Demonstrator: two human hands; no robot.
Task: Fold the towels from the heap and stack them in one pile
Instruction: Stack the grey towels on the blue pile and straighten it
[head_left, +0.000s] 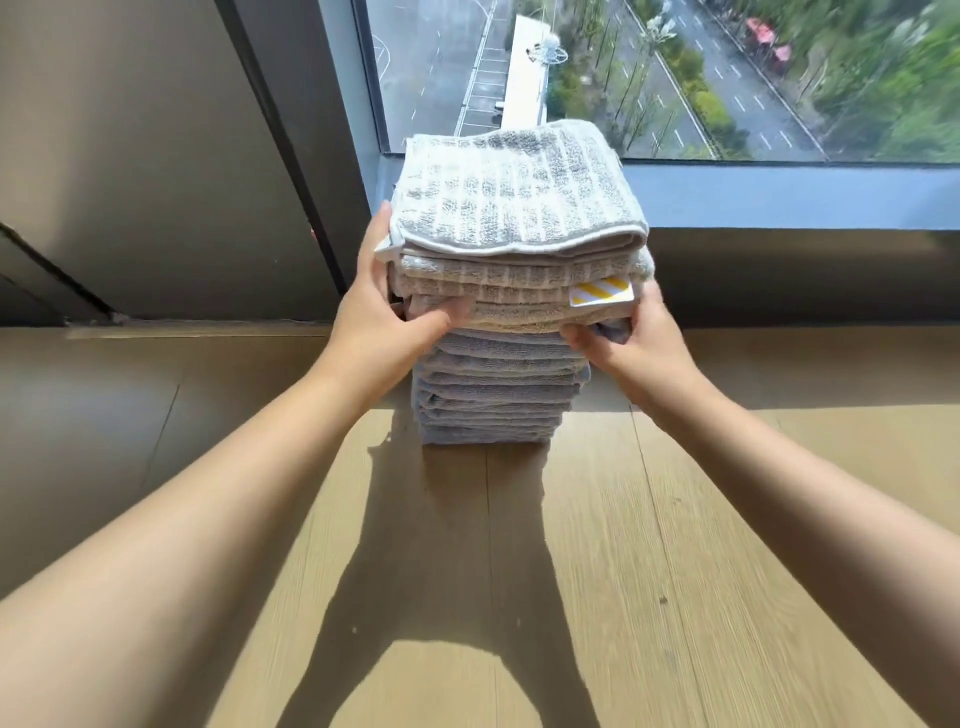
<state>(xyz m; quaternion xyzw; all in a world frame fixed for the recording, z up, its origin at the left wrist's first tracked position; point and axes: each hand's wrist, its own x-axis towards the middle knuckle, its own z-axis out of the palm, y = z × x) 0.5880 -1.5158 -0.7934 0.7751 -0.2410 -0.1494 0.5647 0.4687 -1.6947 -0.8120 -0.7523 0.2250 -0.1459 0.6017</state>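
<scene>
Wooden floor (675, 519) by the window (727, 78) bears the towel pile (498, 374); my left hand (387, 306) and right hand (631, 338) clasp its upper layers at both sides. Soft, light, slump-prone: I'd squeeze evenly

Bare wooden floor (675, 571) flanks the towel pile (509, 322); window (675, 78) blocks behind.

Fingertips of left hand (382, 312), right hand (641, 345) behind towel pile (501, 369)

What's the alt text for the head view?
A tall stack of folded grey towels stands on a wooden surface by a window. The left hand and right hand grip its sides, near a yellow-striped tag.
</scene>
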